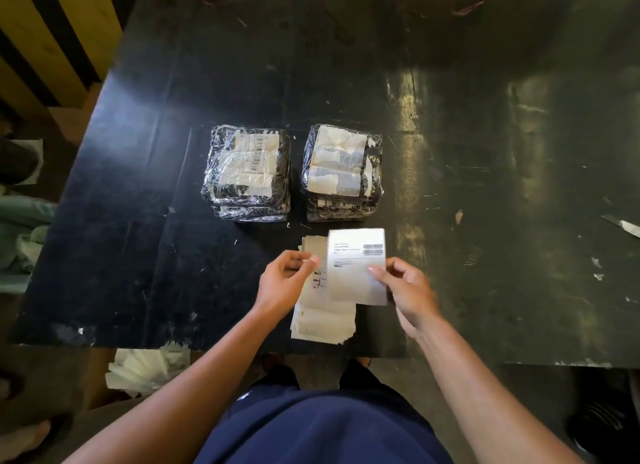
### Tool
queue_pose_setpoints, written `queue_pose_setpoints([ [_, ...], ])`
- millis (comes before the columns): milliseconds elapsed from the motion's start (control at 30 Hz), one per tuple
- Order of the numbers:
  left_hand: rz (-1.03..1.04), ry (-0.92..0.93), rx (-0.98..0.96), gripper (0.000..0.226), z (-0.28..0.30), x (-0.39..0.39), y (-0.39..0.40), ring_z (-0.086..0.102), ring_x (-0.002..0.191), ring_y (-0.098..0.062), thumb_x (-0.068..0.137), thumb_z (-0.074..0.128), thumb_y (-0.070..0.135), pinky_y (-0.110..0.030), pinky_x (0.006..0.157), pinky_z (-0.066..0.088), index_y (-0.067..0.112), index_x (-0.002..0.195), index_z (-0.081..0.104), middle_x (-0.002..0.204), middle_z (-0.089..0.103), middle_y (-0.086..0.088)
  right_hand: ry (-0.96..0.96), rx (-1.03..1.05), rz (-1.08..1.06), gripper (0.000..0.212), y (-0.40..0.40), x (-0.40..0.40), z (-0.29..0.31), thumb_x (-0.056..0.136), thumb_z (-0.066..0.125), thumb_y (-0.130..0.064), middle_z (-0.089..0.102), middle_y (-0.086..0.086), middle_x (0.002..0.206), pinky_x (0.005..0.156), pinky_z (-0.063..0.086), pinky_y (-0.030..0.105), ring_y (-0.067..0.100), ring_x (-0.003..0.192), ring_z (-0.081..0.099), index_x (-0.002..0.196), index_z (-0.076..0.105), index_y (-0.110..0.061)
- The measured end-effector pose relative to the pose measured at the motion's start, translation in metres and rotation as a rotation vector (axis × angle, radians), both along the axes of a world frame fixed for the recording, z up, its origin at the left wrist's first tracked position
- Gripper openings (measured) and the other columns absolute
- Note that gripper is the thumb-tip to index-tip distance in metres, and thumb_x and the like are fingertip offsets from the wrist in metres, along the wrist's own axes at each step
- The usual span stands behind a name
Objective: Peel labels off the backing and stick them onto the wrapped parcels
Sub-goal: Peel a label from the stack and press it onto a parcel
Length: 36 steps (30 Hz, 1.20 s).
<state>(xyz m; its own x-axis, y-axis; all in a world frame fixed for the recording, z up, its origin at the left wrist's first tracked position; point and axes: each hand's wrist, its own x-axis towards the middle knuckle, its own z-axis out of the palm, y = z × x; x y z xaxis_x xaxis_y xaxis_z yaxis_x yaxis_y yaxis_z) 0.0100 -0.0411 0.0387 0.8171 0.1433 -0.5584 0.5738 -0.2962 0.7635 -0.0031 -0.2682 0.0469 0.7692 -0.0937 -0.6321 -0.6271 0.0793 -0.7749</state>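
Two stacks of parcels wrapped in clear film stand side by side on the black table [138,221]: the left parcel stack [247,173] and the right parcel stack [343,171], both with old white labels under the film. Just in front of them I hold a white printed label [356,266] above a pile of label sheets [323,314]. My right hand [407,290] pinches the label's right edge. My left hand [287,282] pinches a backing edge at the label's left side. The label stands slightly lifted and curled.
A knife blade [623,226] lies at the table's right edge. Crumpled white backing scraps [149,366] lie on the floor below the table's front left. A yellow and black striped wall [52,48] runs behind and to the left.
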Motion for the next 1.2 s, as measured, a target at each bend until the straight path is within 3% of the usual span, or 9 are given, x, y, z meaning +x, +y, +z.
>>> queue_pose_setpoints([
  [67,-0.006,0.062,-0.261,0.050,0.025,0.002,-0.005,0.070,0.112,-0.014,0.090,0.067,0.057,-0.033,0.094,0.057,0.026,0.128,0.066,0.123,0.074,0.003,-0.066,0.022,0.081,0.004,0.013,0.000,0.016,0.096,0.074,-0.016,0.080,-0.005,0.110,0.101,0.057,0.047,0.018,0.109,0.072,0.097,0.078,-0.015],
  [133,0.024,0.040,-0.409,0.051,0.048,0.003,-0.007,0.072,0.115,-0.018,0.087,0.067,0.053,-0.044,0.098,0.059,0.026,0.130,0.067,0.124,0.076,0.004,-0.128,0.023,0.144,0.005,0.024,0.000,0.031,0.095,0.075,-0.019,0.080,-0.004,0.110,0.100,0.058,0.050,0.018,0.109,0.072,0.094,0.080,-0.021],
  [267,0.093,-0.130,-0.400,0.022,0.085,0.007,-0.005,0.075,0.110,-0.019,0.101,0.065,0.024,-0.045,0.095,0.061,0.021,0.123,0.071,0.116,0.080,0.000,-0.228,0.100,0.184,0.014,0.031,0.002,0.064,0.091,0.079,-0.024,0.079,0.002,0.112,0.095,0.060,0.043,0.016,0.106,0.073,0.101,0.079,-0.015],
  [400,0.094,-0.188,-0.425,0.018,0.110,0.009,0.003,0.074,0.109,-0.021,0.102,0.063,0.015,-0.050,0.100,0.057,0.019,0.116,0.074,0.114,0.080,-0.005,-0.325,0.244,0.134,0.023,0.024,0.016,0.104,0.092,0.069,-0.024,0.077,0.016,0.103,0.085,0.050,0.035,0.022,0.090,0.066,0.104,0.076,-0.006],
  [600,0.031,-0.246,-0.435,0.023,0.132,0.004,0.015,0.072,0.108,-0.026,0.098,0.067,0.017,-0.054,0.103,0.054,0.010,0.120,0.072,0.114,0.078,-0.011,-0.413,0.257,0.245,0.014,0.017,0.036,0.151,0.090,0.066,-0.018,0.074,0.014,0.083,0.072,0.044,0.031,0.020,0.072,0.060,0.091,0.075,-0.008],
  [700,0.015,-0.282,-0.451,0.037,0.138,0.004,0.019,0.073,0.104,-0.025,0.085,0.072,0.029,-0.046,0.094,0.056,0.009,0.117,0.072,0.112,0.078,-0.012,-0.421,0.274,0.288,0.011,0.017,0.039,0.162,0.088,0.066,-0.015,0.073,0.016,0.082,0.071,0.043,0.036,0.022,0.069,0.059,0.087,0.074,-0.008],
  [867,-0.012,-0.311,-0.460,0.045,0.143,0.005,0.020,0.074,0.098,-0.019,0.073,0.073,0.042,-0.035,0.085,0.054,0.014,0.108,0.074,0.105,0.079,-0.008,-0.432,0.272,0.313,0.010,0.016,0.042,0.170,0.087,0.067,-0.015,0.072,0.016,0.081,0.068,0.044,0.031,0.021,0.067,0.059,0.083,0.073,-0.009],
  [1200,-0.034,-0.294,-0.473,0.048,0.146,0.008,0.018,0.073,0.097,-0.019,0.071,0.074,0.040,-0.038,0.089,0.054,0.010,0.108,0.074,0.104,0.079,-0.009,-0.443,0.267,0.327,0.009,0.015,0.040,0.168,0.087,0.067,-0.014,0.071,0.016,0.078,0.065,0.048,0.026,0.019,0.067,0.061,0.081,0.073,-0.009],
])
